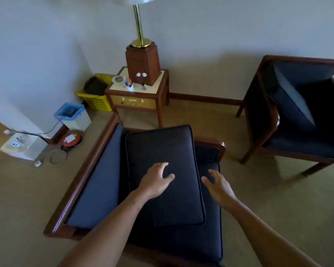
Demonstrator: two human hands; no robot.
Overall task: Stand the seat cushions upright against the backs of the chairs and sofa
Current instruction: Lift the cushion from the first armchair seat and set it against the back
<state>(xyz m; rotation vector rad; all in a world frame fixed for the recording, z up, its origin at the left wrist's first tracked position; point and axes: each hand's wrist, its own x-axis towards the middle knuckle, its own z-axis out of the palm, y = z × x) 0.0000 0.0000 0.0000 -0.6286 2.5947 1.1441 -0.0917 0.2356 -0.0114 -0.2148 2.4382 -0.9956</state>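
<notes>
From the head camera no writing can be read anywhere: the white label on the round orange object (71,139) on the floor is too blurred to make out.

Both bare arms reach forward over the near chair (96,180). The left hand (156,180) lies palm down on the dark seat cushion (162,151), fingers spread and slightly curled, thumb out to the side; it grips nothing. The right hand (217,185) hangs just past the cushion's right edge, fingers loosely parted and bent, holding nothing; whether it touches the fabric cannot be told.

The cushion sits tilted, leaning toward the chair's padded back on the left (how steeply is hard to judge from above). Its lower end rests on the seat.

At the right, a second chair (268,112) has its own cushion (291,101) propped at a slant inside it; that chair is cut off by the frame edge. Beyond, a side table (162,87) carries a lamp (141,54) whose shade is cropped at the top. Small items on the table are too blurred to identify. A yellow basket (96,102) stands beside the table.
</notes>
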